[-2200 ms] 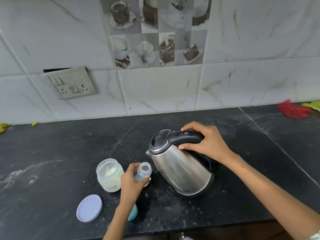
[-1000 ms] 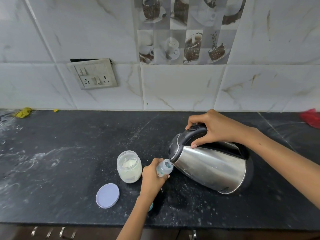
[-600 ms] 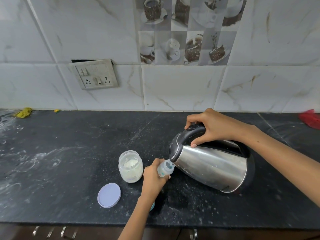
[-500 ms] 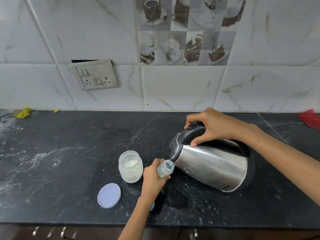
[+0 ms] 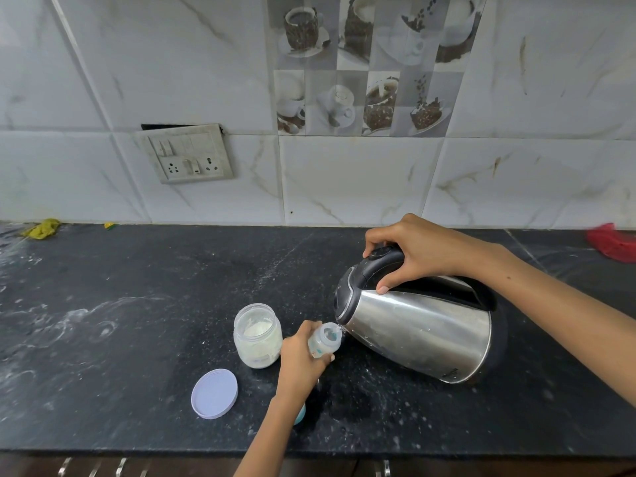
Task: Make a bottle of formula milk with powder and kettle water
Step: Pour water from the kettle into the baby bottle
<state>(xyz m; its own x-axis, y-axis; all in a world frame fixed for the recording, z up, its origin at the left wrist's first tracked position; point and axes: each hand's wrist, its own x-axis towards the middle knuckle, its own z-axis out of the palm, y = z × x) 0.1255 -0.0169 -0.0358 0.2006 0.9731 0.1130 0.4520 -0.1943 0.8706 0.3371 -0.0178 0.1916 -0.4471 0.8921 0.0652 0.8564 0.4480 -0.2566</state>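
Observation:
My right hand [image 5: 418, 251] grips the black handle of a steel kettle [image 5: 421, 333], which is tipped far over to the left. Its spout touches the open mouth of a small clear baby bottle [image 5: 325, 341], and a thin stream of water runs in. My left hand [image 5: 299, 361] grips the bottle from the left and holds it tilted toward the spout. An open plastic jar of white powder [image 5: 258, 335] stands just left of the bottle. The jar's lilac lid [image 5: 214, 393] lies flat on the black counter [image 5: 137, 321].
A teal object [image 5: 300, 414] peeks out under my left wrist near the counter's front edge. A switch and socket plate [image 5: 187, 153] hangs on the tiled wall. A red cloth [image 5: 611, 243] lies far right, yellow scraps [image 5: 41, 228] far left. Powder dusts the counter.
The kettle went from nearly upright to steeply tipped, its spout now at the bottle's mouth with water running. In the last half second almost nothing has moved.

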